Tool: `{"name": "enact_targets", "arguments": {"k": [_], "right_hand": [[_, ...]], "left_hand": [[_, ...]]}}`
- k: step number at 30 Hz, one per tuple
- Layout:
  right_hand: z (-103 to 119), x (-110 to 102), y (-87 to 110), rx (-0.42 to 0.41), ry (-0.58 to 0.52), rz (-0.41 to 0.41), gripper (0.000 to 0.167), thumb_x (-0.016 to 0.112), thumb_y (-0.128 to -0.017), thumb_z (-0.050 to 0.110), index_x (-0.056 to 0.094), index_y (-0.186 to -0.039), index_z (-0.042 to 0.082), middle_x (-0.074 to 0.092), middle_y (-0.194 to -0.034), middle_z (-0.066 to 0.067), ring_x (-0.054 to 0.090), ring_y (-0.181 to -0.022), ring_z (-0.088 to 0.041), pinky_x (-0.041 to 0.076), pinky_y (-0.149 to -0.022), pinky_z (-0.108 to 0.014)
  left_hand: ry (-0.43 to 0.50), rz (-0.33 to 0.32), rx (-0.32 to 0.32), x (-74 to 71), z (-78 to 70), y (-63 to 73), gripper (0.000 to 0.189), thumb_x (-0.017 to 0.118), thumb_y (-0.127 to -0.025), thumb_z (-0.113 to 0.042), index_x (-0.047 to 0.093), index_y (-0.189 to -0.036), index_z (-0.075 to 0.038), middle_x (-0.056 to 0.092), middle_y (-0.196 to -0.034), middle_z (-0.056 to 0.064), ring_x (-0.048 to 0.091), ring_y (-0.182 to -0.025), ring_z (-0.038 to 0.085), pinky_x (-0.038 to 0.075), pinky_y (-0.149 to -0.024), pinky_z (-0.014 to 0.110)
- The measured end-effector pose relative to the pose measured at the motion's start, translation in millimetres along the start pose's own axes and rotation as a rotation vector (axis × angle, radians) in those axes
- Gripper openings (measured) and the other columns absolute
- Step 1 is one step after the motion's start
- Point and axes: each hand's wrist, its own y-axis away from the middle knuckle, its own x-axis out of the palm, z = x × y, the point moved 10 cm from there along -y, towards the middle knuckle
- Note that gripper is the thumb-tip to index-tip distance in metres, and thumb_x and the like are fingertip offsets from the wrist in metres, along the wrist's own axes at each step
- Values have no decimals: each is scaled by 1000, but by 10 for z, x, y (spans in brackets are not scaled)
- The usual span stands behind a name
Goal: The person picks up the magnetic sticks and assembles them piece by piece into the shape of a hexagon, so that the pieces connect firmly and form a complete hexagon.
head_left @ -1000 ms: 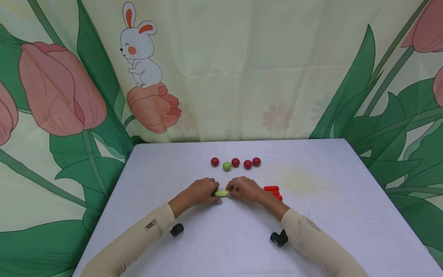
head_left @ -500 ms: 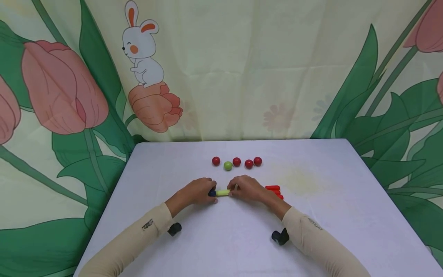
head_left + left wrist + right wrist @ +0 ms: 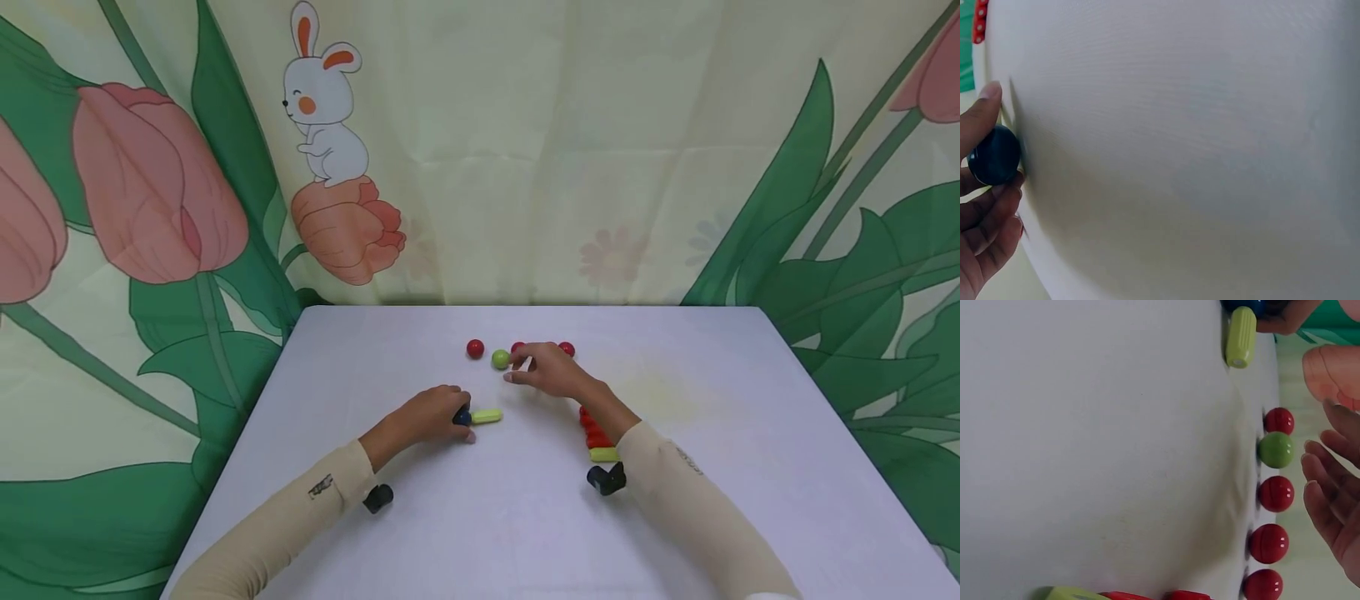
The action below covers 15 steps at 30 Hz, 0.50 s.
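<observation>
My left hand (image 3: 431,414) pinches a dark blue ball (image 3: 995,156) between thumb and fingers, low over the white table. A ribbed yellow-green stick (image 3: 1242,337) runs from that ball to the right, its end touching or right at the ball. My right hand (image 3: 551,370) reaches over the table toward the back row, fingers parted with nothing between them. Just left of its fingertips sits a green ball (image 3: 500,359). In the right wrist view, the row also has a red ball (image 3: 1279,421) beyond the green one and several more on the near side.
Red sticks (image 3: 592,427) lie side by side near my right forearm, partly covered by it. Another yellow-green stick (image 3: 604,455) lies at their near side. A patterned curtain (image 3: 525,167) hangs behind the table's far edge.
My right hand has let go of the yellow-green stick's free end and moved back toward the balls. My left hand stays on the dark blue ball. The head view has shifted slightly.
</observation>
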Motion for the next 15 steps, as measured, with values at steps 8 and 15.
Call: {"name": "enact_targets", "arguments": {"k": [8,15], "right_hand": [[-61,-13,-183,7,20,-21,44,79,-88,29,68,-124,7,69,-114,-8,61,-99,-21,55,-83,-31],[-102,79,-315,28,58,3,52,79,-88,31,64,-132,9,67,-122,-7,59,-105,-22,54,-93,-36]], "left_hand": [[-16,-17,19,-1,31,8,53,80,-81,-50,66,-117,-13,63,-95,-1,55,-82,10,53,-77,24],[-15,-9,20,-2,24,30,54,80,-80,-51,66,-116,-13,63,-94,-2,55,-80,10,53,-76,24]]}}
